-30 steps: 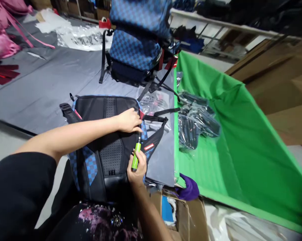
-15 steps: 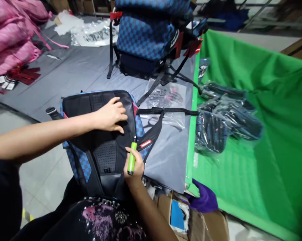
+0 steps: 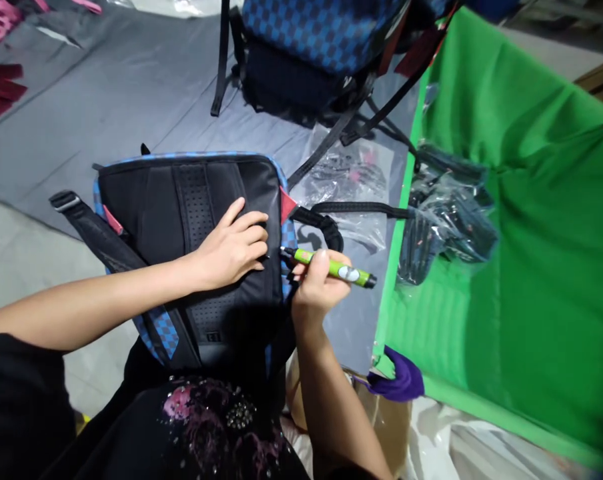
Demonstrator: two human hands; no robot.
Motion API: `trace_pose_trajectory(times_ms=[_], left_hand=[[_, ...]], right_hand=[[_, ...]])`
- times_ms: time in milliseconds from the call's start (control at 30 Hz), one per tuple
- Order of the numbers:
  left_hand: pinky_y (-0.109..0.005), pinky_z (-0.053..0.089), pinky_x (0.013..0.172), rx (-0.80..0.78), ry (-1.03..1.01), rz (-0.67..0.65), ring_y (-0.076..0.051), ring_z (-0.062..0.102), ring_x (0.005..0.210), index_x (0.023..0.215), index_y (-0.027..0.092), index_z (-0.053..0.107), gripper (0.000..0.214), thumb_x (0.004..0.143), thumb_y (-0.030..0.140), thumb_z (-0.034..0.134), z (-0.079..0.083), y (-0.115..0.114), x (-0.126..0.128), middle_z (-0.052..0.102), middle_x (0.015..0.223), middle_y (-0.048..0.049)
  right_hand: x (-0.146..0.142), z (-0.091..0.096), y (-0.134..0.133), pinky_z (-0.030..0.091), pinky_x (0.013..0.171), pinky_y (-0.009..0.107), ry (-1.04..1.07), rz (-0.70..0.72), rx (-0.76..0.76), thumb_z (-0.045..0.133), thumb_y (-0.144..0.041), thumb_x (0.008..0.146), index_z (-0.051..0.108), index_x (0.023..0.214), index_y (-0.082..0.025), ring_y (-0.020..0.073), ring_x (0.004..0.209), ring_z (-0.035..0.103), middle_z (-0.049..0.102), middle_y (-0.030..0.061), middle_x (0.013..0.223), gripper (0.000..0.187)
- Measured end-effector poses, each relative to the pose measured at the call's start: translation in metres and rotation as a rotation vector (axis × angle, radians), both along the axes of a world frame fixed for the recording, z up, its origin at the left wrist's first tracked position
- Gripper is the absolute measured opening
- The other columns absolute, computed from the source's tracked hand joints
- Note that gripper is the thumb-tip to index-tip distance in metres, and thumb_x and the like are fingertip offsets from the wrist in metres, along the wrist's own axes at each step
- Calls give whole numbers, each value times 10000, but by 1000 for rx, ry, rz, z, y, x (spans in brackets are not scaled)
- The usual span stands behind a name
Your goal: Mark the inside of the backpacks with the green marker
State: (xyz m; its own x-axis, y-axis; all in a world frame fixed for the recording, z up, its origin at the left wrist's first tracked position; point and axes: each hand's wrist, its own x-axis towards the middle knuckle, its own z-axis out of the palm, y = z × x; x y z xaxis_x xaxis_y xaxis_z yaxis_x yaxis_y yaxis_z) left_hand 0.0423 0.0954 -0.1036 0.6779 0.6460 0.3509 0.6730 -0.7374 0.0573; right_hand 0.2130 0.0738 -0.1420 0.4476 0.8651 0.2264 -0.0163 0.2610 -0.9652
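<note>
A black backpack [image 3: 146, 207] with blue checkered sides lies back panel up at the table's near edge, against my body. My left hand [image 3: 234, 247] rests on its back panel, fingers stretched out and slightly spread. Between the thumb and fingers of my right hand [image 3: 319, 287] is a green marker pen [image 3: 339, 269], its bare dark tip pointing left at the checkered right side of the bag. Whether the tip touches the fabric I cannot tell. Beside it a red triangular tab [image 3: 287, 204] joins a black shoulder strap [image 3: 326, 225].
More checkered backpacks [image 3: 311, 40] are piled at the back of the grey-covered table [image 3: 131, 100]. A clear plastic bag [image 3: 351, 177] lies under the straps. To the right, a green fabric bin [image 3: 541, 280] holds several plastic-wrapped items [image 3: 451, 227]. A purple cloth [image 3: 397, 377] hangs at its corner.
My right hand has moved right and up, swinging the marker from upright to nearly level, its tip now at the bag's side. My left hand has shifted slightly right. The view has come closer.
</note>
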Motion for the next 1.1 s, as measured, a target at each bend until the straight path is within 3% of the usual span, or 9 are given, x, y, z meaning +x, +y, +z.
trace_pose_trajectory(times_ms=[200, 567, 733, 833, 900, 967, 1033, 1100], left_hand=[[-639, 328, 1183, 134, -70, 12, -222, 612, 1108, 798, 177, 641, 147, 926, 250, 636, -14, -1, 5, 675, 871, -9], [-556, 320, 1220, 242, -111, 30, -168, 601, 1086, 795, 181, 611, 197, 971, 258, 569, -26, -1, 6, 654, 848, 13], [-494, 254, 1263, 280, -98, 41, -153, 589, 1093, 797, 192, 608, 227, 995, 268, 527, -34, -1, 5, 644, 854, 15], [-465, 332, 1221, 246, -36, 17, -169, 596, 1065, 813, 194, 621, 233, 990, 319, 538, -23, 6, 1, 645, 861, 5], [-469, 417, 1149, 170, 68, -25, -213, 593, 1082, 869, 192, 642, 284, 949, 460, 592, -9, 14, -4, 655, 924, -24], [-511, 416, 1141, 100, 184, -20, -270, 566, 1146, 920, 196, 658, 377, 876, 570, 646, 4, 21, -7, 649, 996, -51], [-540, 345, 1193, 85, 240, 11, -276, 548, 1160, 929, 216, 667, 345, 868, 555, 652, 9, 22, -9, 629, 989, -43], [-508, 282, 1236, 125, 203, 31, -226, 558, 1100, 886, 238, 666, 197, 930, 413, 588, 4, 17, -9, 611, 914, -11]], right_hand=[[12, 6, -3, 483, 532, 253, -222, 127, -42, 608, -334, 918, 595, 774, -172, 129, 538, 593, 631, 6, 637, 217], [17, 26, 23, 372, 488, 222, -763, 305, 118, 578, -264, 921, 522, 623, -194, 84, 445, 472, 528, -35, 527, 311], [19, 26, 31, 360, 510, 234, -812, 352, 102, 582, -266, 932, 531, 624, -193, 88, 460, 475, 523, -37, 533, 320], [19, 26, 35, 336, 498, 253, -838, 428, 78, 582, -304, 931, 519, 616, -202, 96, 451, 452, 503, -37, 515, 336], [19, 26, 38, 322, 491, 267, -845, 445, 54, 579, -333, 935, 511, 615, -209, 103, 442, 432, 485, -38, 504, 350], [20, 27, 42, 310, 487, 275, -851, 447, 36, 581, -346, 930, 499, 609, -215, 108, 436, 419, 468, -40, 495, 356], [21, 28, 44, 297, 482, 277, -858, 462, 28, 581, -342, 918, 483, 595, -218, 107, 428, 406, 445, -44, 481, 359], [22, 30, 46, 285, 470, 271, -851, 487, 11, 583, -328, 902, 473, 587, -218, 101, 417, 391, 427, -48, 468, 351]])
